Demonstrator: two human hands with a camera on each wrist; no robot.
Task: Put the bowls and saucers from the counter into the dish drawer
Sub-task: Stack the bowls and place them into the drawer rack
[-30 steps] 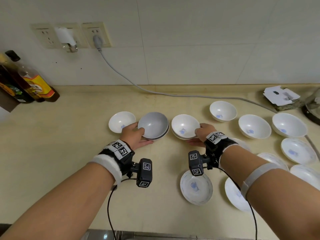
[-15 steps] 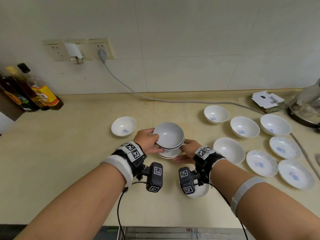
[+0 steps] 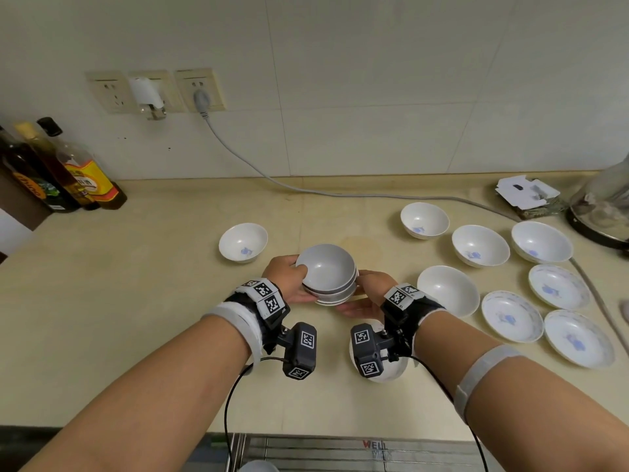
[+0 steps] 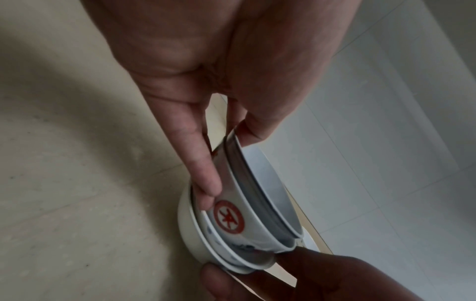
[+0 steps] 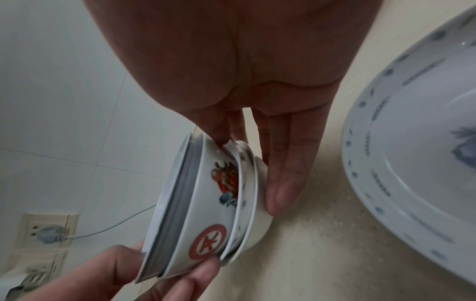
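A nested stack of bowls is held a little tilted between my two hands over the middle of the counter. My left hand pinches the top bowls' rim, thumb inside and fingers on the outer wall. My right hand grips the opposite side, fingers reaching under the lowest bowl. In the left wrist view the stack shows a red round mark, and in the right wrist view the stack shows a coloured picture. One white bowl stands alone to the left. At the bottom edge the dish drawer's wire rack shows.
Right of my hands stand several more white bowls and three saucers; another saucer lies under my right wrist. Bottles stand at the back left. A grey cable runs along the wall to an appliance.
A second ago each hand held its own bowls apart. The left hand carried its bowls rightwards and set them into the right hand's bowls; both hands now hold one stack.
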